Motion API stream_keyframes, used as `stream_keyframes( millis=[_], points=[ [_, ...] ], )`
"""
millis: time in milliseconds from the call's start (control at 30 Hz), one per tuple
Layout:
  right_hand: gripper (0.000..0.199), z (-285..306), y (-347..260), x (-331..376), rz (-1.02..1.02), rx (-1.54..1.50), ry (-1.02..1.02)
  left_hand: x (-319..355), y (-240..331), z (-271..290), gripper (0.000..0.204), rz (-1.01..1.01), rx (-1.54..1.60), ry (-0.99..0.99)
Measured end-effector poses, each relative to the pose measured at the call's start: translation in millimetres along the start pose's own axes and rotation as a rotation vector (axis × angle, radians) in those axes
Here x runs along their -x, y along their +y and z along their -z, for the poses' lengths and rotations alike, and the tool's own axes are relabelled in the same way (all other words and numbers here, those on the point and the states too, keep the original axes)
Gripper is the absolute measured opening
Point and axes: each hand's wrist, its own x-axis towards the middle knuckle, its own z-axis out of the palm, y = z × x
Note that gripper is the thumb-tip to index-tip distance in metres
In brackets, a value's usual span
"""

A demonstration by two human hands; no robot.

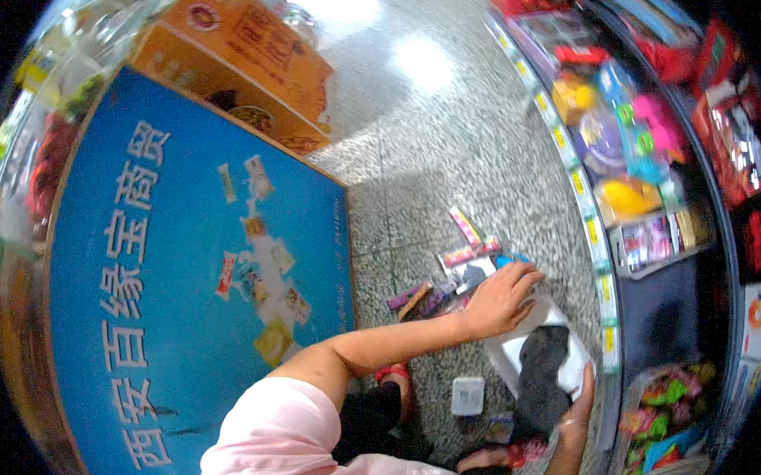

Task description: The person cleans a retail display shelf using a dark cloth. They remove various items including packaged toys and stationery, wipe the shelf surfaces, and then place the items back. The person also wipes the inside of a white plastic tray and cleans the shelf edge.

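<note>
A white container [572, 377], its exact kind unclear, sits low by the shelf with a dark grey, soft-looking thing [543, 374] in or on it. My right hand [576, 407] is closed on its near right edge; part of that hand is hidden. Across from it, my left hand [501, 300] is over the container's far end, its fingers stretched out and nothing visible in them. Just beyond the left hand lie small packages, among them a pink strip-shaped pack [470, 253], a yellow-and-pink one [464, 225] and a purple one [410, 296].
A large blue board [201, 292] with white lettering and stuck-on wrappers fills the left. Behind it stands an orange carton [247, 54]. Shelves of colourful goods [631, 135] line the right. A small white square box [468, 396] rests on the speckled floor [452, 129].
</note>
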Motion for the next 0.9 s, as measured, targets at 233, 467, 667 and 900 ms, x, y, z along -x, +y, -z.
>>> stream_keyframes(
  millis=[233,467,667,900],
  points=[
    [0.05,-2,-14,-18,0.267,0.23,0.084,35,54,-40,0.037,-0.299,0.227,-0.33],
    [0.044,-16,-31,7,0.675,0.469,-0.107,18,35,-52,0.05,-0.133,-0.182,-0.282],
    [0.045,-43,-23,8,0.653,0.501,-0.077,-9,31,-52,0.066,-0.004,0.135,-0.121],
    [0.044,-30,-5,4,0.454,0.47,-0.06,10,88,-81,0.034,-0.029,0.262,-0.274]
  ],
)
